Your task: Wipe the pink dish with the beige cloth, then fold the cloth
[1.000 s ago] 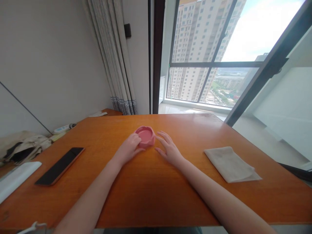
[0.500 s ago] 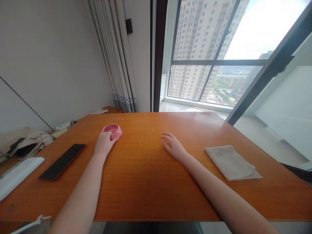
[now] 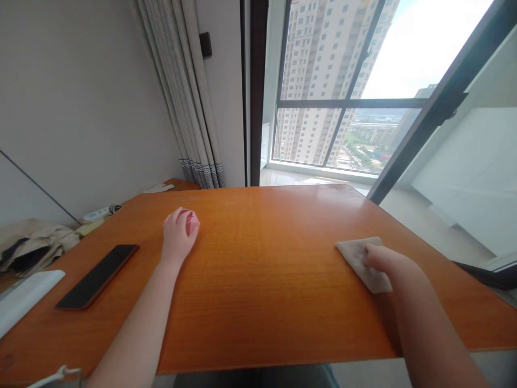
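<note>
Head view: our left hand (image 3: 176, 237), fingers clasping pink dish (image 3: 194, 222), left rear of our glossy orange-brown worktop (image 3: 258, 280); our right hand (image 3: 390, 261) touching beige cloth (image 3: 354, 252), finger closure hidden; black slab (image 3: 97, 277), left; beyond, grey curtain (image 3: 180, 91), window (image 3: 315, 134).

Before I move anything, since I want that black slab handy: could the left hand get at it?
Probably yes: the black slab lies uncovered with nothing blocking the way, though the left hand is on the pink dish.
</note>
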